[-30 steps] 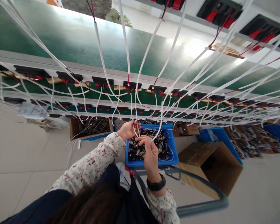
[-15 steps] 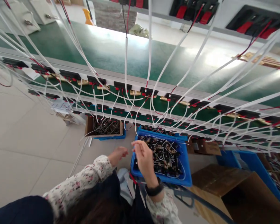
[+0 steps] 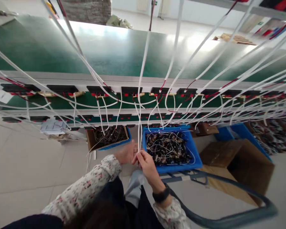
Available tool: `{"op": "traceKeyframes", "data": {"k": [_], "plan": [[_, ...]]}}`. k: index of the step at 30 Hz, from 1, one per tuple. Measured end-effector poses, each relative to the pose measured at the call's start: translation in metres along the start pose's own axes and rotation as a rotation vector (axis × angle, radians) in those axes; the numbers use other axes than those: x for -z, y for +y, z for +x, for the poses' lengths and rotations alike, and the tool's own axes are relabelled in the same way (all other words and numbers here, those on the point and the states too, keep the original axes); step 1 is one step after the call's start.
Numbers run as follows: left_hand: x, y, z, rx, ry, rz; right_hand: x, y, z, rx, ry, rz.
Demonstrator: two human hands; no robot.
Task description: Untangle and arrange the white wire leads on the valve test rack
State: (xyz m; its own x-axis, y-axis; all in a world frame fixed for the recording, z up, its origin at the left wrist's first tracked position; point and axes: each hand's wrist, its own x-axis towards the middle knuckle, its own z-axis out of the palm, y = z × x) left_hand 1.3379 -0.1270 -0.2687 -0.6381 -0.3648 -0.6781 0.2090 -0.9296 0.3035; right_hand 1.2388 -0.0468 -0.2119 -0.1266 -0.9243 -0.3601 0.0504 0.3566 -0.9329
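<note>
Two white cables (image 3: 139,135) hang down from the rack and run side by side to my hands. My right hand (image 3: 147,165) is closed, with thumb and fingers pinching the cables near their lower end. My left hand (image 3: 126,154) is up against them from the other side, its fingers curled in at the cables and partly hidden behind the right fingertips. The cable ends are covered by my fingers. Just right of my hands stands a blue crate (image 3: 197,156) filled with small black and brass-coloured parts and thin white wires.
Across the front runs a green-topped rack (image 3: 105,47) lined with black-and-red terminal clips (image 3: 133,91) and many draped white cables. A cardboard box (image 3: 90,140) with wires stands at left. On the right are a grey tubular bar (image 3: 219,222) and an open carton (image 3: 250,165).
My hands have come together and now hold the two white cables; before, they were apart with no cable in them. The view has shifted, and more of the grey bar shows.
</note>
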Motion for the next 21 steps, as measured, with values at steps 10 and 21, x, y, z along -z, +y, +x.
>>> {"op": "traceKeyframes", "data": {"k": [10, 21], "plan": [[-0.032, 0.017, 0.049, -0.229, 0.207, 0.108, 0.019, -0.03, -0.084, 0.096, 0.583, -0.194], [0.11, 0.037, -0.018, -0.6, 0.631, 0.681, -0.037, 0.02, 0.024, -0.187, 0.37, 0.074]]}}
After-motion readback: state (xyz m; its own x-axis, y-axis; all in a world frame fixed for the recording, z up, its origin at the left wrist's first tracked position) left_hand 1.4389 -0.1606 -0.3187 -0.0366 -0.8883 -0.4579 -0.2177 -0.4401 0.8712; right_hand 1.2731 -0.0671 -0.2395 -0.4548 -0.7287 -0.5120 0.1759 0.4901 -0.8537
